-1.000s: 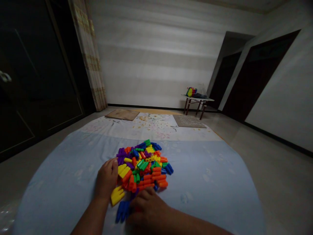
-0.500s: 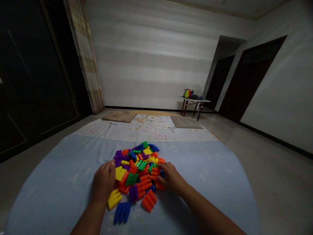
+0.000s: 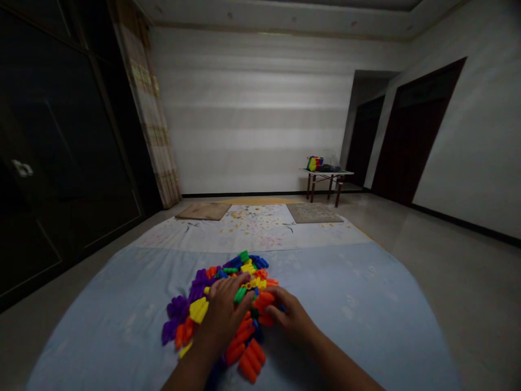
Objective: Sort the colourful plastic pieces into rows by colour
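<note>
A heap of bright plastic finger-shaped toy blocks lies on the blue cloth. My left hand [image 3: 226, 304] reaches over the middle of the heap, its fingers stretched out and its thumb apart. A green block [image 3: 240, 295] shows between that thumb and the fingers. My right hand [image 3: 293, 316] is at the heap's right side, thumb and fingers closed on an orange block [image 3: 264, 300]. Left of my left hand lie a yellow block [image 3: 198, 310] and purple blocks [image 3: 178, 308]. Nearer me is another orange block [image 3: 252, 360]. My left forearm hides part of the heap.
The table's cloth [image 3: 345, 304] is pale blue in front and flowered white behind. A brown board [image 3: 203, 211] lies at the far left, a greyish board [image 3: 314, 213] at the far right. Beyond, a small side table [image 3: 345, 172] carries a colourful bag [image 3: 315, 163].
My left hand has moved right, from the heap's left edge to over its middle. Purple and orange blocks now lie farther out at the left. My right hand has closed on an orange block.
</note>
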A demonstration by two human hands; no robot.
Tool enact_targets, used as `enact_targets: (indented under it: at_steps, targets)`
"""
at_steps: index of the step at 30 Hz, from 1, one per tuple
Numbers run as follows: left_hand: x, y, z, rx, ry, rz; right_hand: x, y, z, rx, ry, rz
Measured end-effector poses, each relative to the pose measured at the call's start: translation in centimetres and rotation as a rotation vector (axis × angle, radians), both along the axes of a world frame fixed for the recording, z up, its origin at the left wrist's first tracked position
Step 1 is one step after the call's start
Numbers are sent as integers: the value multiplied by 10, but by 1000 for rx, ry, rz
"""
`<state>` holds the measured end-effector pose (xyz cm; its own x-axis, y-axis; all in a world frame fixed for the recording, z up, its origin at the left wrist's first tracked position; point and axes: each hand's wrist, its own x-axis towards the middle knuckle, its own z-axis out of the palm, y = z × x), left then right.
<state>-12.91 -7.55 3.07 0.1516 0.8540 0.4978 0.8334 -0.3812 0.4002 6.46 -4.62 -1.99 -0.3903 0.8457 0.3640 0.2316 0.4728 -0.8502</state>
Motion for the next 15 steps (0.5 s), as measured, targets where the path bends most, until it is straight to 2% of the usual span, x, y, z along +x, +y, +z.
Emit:
enact_targets:
  at_steps: [3, 8, 11, 15]
  targets:
    - [18, 2, -1, -116, -15, -65, 2, -1, -1, 41, 1, 16]
    - [29, 5, -2, -229, -146, -90, 6, -2, 1, 18, 37, 20]
    - [28, 8, -1, -244, -245, -69, 8, -1, 1, -1, 9, 14]
    - [13, 19, 2, -232, -433, 7, 12, 4, -4, 28, -41, -93]
